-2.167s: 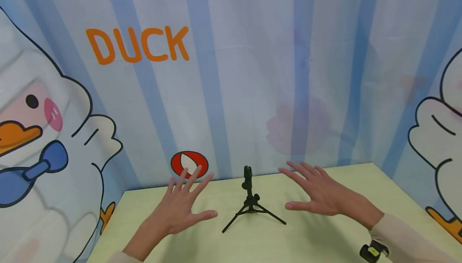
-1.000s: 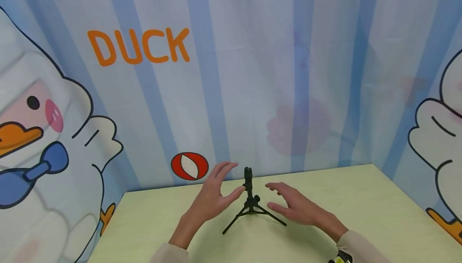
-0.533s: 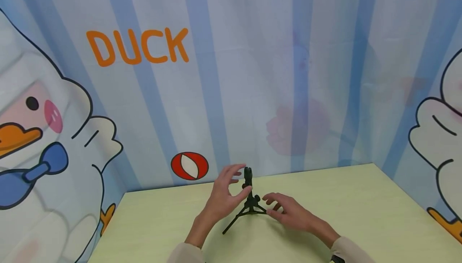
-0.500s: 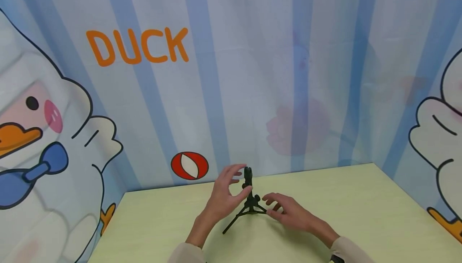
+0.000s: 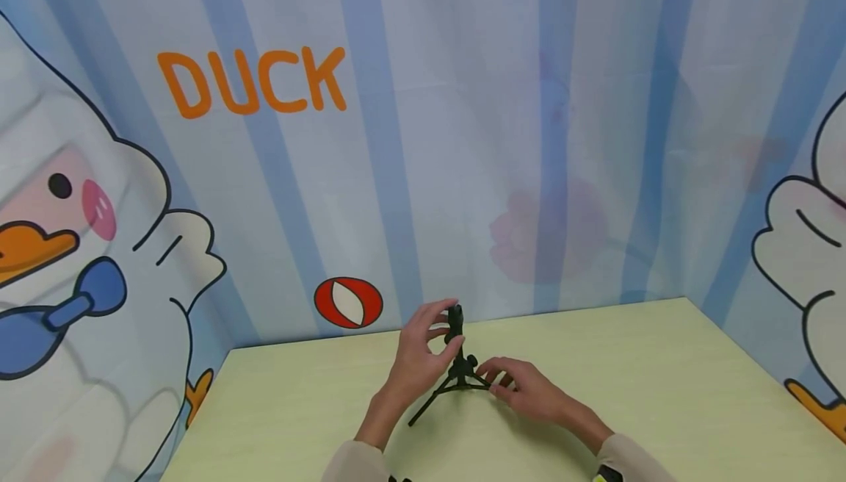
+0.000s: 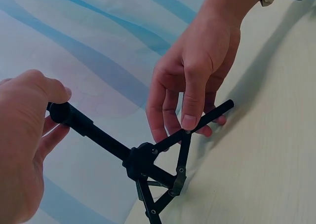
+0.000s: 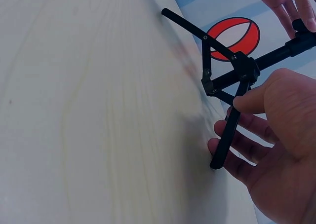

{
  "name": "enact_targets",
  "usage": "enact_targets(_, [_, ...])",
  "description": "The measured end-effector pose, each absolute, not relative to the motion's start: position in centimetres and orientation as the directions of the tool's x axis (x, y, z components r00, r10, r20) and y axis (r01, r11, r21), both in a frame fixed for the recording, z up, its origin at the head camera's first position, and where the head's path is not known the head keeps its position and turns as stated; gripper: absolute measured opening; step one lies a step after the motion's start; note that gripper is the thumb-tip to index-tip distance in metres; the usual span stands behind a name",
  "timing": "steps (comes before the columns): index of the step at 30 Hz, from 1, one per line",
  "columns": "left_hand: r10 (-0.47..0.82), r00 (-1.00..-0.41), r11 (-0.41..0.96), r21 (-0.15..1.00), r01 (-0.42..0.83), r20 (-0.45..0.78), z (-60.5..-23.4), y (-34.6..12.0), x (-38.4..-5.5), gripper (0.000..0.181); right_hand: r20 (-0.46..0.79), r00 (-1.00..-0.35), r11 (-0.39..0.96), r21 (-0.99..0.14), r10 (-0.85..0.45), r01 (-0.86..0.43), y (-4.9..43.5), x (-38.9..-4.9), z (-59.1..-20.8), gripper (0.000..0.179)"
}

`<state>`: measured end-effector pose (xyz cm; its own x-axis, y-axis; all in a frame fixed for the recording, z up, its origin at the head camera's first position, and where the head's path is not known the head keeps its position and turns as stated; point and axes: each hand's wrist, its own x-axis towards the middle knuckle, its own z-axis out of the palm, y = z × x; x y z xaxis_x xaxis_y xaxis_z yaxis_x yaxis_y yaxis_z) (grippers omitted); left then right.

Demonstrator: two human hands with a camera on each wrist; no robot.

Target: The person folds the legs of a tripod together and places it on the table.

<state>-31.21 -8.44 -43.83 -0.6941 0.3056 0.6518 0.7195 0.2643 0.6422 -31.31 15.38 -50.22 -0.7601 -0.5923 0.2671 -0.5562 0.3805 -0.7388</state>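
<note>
A small black tripod [image 5: 461,369] stands on the table with its legs spread. At its upper end is my left hand [image 5: 418,358], thumb and fingers bent around the head by the knob [image 6: 59,112]. Lower down, my right hand [image 5: 532,394] pinches the tripod's right leg. In the right wrist view, the right thumb [image 7: 250,99] presses the leg [image 7: 228,135] near the hub, and the curled fingers lie behind it. The left leg [image 7: 182,22] is untouched. My left fingers partly hide the tripod's head in the head view.
The pale wooden table [image 5: 297,408] reaches back to a striped blue and white curtain [image 5: 456,137] with printed ducks. A red and white oval print [image 5: 348,303] shows low on the curtain, behind the left hand. Cuffs with dark devices on them cover both wrists.
From spread apart on either side, both hands have come inward. The left hand has taken hold of the tripod's top, the right hand its right leg. The tripod stays in place.
</note>
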Motion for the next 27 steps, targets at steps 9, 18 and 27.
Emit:
enact_targets(9, [0.324, -0.685, 0.267, 0.631, 0.728, 0.653, -43.7, -8.6, -31.2, 0.061, 0.201, -0.778, 0.381, -0.782, -0.595, -0.493, 15.1, -31.3, -49.9, 0.027])
enact_targets(18, [0.355, -0.705, 0.286, 0.647, 0.707, 0.614, -43.3, -8.8, -31.0, 0.063, 0.017, -0.785, 0.347, -0.891, -0.62, -0.293, 14.7, -31.6, -49.0, 0.037])
enact_targets(27, [0.375, -0.716, 0.307, 0.65, 0.695, 0.589, -43.1, -8.8, -31.0, 0.062, -0.142, -0.727, 0.293, -0.952, -0.672, -0.084, 15.6, -32.7, -48.9, 0.051])
